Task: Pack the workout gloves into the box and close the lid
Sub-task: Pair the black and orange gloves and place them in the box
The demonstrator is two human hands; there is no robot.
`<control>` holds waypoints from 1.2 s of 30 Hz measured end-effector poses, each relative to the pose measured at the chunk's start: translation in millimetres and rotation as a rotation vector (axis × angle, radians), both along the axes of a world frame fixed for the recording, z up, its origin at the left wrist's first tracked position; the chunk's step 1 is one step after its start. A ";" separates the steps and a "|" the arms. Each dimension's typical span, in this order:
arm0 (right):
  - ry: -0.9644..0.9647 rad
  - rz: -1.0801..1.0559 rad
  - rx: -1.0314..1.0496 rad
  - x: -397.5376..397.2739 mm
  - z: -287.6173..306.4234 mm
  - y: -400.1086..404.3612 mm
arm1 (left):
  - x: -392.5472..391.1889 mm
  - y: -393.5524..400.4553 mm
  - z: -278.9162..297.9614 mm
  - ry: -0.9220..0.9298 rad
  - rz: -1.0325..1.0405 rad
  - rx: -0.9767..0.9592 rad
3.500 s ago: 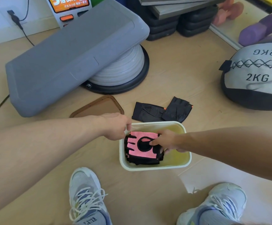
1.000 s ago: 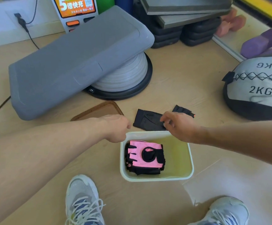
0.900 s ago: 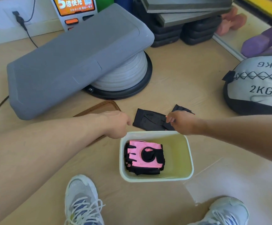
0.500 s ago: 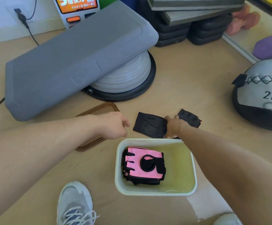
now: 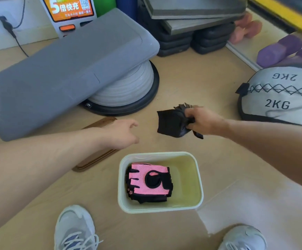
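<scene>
A pale green box sits open on the floor between my feet. Pink and black workout gloves lie stacked in its left half. My right hand is shut on the bunched black gloves and holds them in the air beyond the box's far edge. My left hand hovers left of them with fingers loosely apart, holding nothing. The brown lid lies flat on the floor, partly hidden under my left forearm.
A grey step platform leans on a grey balance dome at the back left. A 2KG medicine ball sits at the right. Stacked black risers and purple dumbbells stand behind. My shoes flank the box.
My right hand left the pink gloves in the box, reached to the black gloves on the floor, gathered them and lifted them. My left hand let go of the box rim and drew back.
</scene>
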State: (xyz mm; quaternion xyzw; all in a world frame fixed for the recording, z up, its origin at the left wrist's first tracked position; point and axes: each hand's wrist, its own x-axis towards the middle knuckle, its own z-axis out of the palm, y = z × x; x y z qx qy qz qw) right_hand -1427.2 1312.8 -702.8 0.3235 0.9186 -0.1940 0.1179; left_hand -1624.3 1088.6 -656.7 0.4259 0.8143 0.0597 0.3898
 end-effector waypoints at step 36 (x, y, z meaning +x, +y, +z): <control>0.658 -0.223 -0.646 30.0 77.9 -144.0 | 30.9 -13.0 22.8 -0.948 0.586 0.325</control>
